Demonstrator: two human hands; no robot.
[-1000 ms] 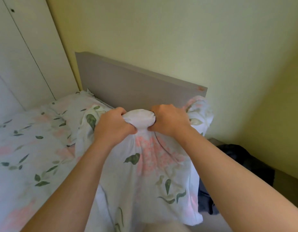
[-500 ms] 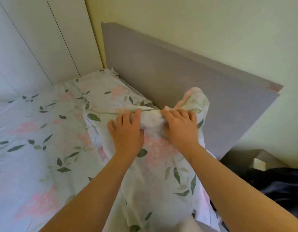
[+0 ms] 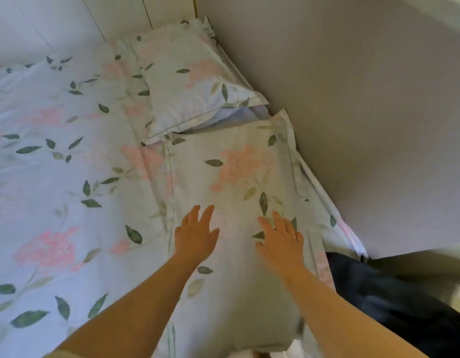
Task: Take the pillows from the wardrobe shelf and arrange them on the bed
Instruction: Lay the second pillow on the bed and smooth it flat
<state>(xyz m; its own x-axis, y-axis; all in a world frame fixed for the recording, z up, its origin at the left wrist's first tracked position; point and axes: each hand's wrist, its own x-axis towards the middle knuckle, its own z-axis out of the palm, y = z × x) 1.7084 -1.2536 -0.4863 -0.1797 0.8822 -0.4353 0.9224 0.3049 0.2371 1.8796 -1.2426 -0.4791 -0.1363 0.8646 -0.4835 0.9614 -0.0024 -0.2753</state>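
A floral pillow (image 3: 239, 171), white with pink flowers and green leaves, lies flat on the bed (image 3: 50, 177) against the grey headboard (image 3: 353, 125). My left hand (image 3: 196, 235) and my right hand (image 3: 280, 241) are spread, fingers straight, over its near half, holding nothing. Whether the palms touch the fabric is unclear. A second pillow (image 3: 190, 81) in the same print lies beyond it in the far corner, its near corner overlapping the first pillow's far edge.
The bed sheet has the same floral print. White wardrobe panels (image 3: 68, 19) stand behind the bed's far side. A dark garment (image 3: 394, 306) lies off the bed's right edge, below the headboard's end.
The pillow that both hands gripped by its bunched top edge has been laid flat at the headboard. Both hands have let go and opened over it. My view has tilted down.
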